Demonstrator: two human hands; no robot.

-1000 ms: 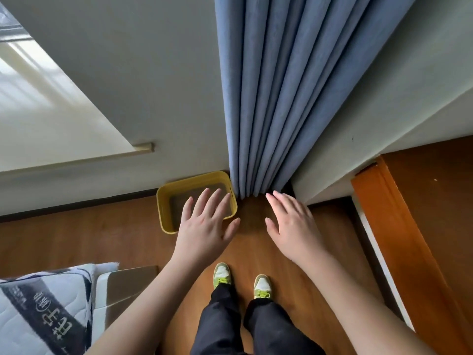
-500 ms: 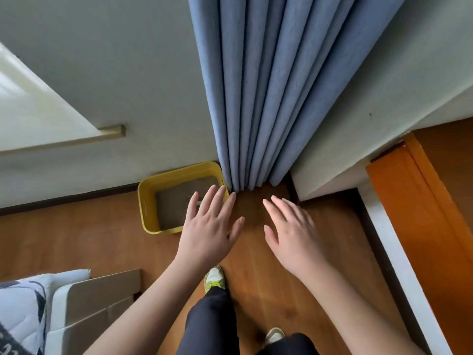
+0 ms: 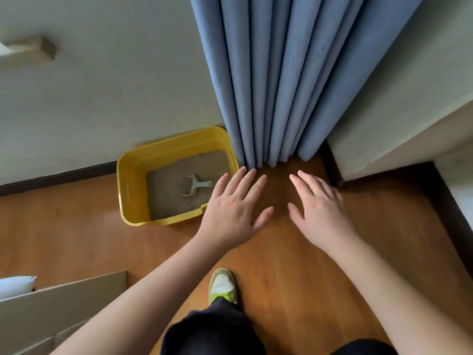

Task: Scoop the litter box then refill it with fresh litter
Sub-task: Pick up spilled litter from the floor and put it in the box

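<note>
The yellow litter box (image 3: pixel 133 180) sits on the floor against the wall, holding sand-coloured litter (image 3: pixel 174 198) and 1 pale scoop (image 3: pixel 195 185); both hands, left (image 3: pixel 230 213) and right (image 3: pixel 320 211), hover flat-fingered, holding nothing; the scoop has now come into sight.

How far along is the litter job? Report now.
Nothing looks done. The scoop lies untouched on the litter in the yellow litter box. In hand: nothing; the left hand and right hand are open, empty, above the floor. Left: scooping and refilling; no fresh litter is in view.
</note>
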